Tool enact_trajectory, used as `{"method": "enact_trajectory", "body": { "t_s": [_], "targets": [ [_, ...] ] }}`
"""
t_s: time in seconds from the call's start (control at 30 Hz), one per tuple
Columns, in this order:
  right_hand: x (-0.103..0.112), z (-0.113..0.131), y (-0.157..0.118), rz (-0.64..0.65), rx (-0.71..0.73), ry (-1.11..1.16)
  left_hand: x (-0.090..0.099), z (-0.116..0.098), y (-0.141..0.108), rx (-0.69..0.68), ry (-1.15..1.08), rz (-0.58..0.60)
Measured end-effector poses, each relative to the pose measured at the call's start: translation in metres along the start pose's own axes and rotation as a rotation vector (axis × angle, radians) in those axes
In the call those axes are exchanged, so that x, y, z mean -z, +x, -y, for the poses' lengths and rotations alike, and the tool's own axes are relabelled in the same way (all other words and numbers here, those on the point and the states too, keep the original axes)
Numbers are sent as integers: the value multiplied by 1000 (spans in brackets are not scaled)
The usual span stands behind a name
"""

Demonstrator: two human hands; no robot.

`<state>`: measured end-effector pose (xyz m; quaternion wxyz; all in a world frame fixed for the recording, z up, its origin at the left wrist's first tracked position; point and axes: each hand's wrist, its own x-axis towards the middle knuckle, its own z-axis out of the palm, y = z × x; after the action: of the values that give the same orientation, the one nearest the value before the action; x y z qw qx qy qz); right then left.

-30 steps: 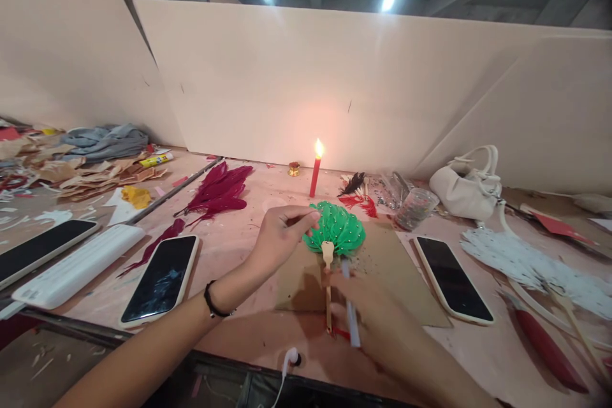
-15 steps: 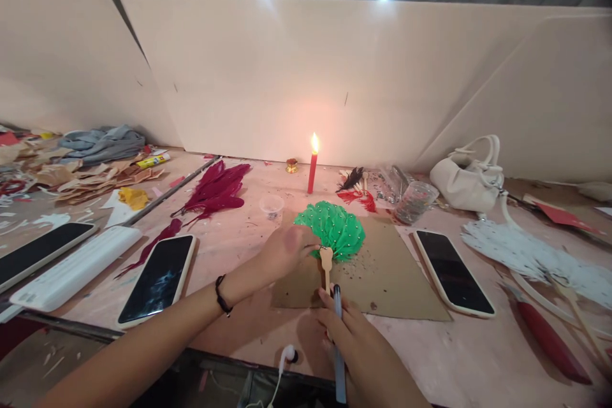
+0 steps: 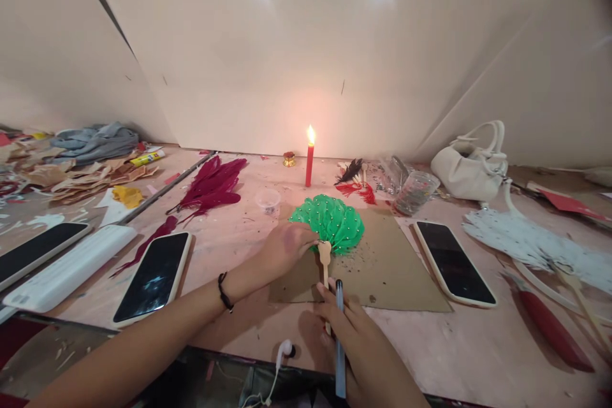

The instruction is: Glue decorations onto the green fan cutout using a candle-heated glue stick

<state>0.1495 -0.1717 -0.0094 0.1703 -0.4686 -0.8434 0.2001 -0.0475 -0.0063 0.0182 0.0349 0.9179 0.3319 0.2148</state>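
A green feather fan dotted with small white beads has a pale wooden handle. My right hand grips this handle from below, with a pen-like stick, dark at the top and grey-blue lower down, also held between its fingers. At the fan's lower left, where feathers meet the handle, my left hand has its fingertips pinched together. What they hold is too small to make out. Under the fan lies a brown cardboard sheet with dark specks scattered over it.
A lit red candle stands behind the fan. Phones lie left and right. Dark red feathers, a small clear dish, a clear cup, a white bag, a white feather fan and red-handled pliers surround the cardboard.
The view has tilted slightly down. Both hands stay at the fan, with the left fingertips still at its base and the right hand still on the handle.
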Motion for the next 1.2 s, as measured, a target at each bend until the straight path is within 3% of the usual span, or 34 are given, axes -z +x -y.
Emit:
{"method": "enact_trajectory", "body": {
  "t_s": [1.2],
  "targets": [
    [7, 5, 3, 23, -36, 52, -4, 0, 0, -34, 29, -2]
  ]
}}
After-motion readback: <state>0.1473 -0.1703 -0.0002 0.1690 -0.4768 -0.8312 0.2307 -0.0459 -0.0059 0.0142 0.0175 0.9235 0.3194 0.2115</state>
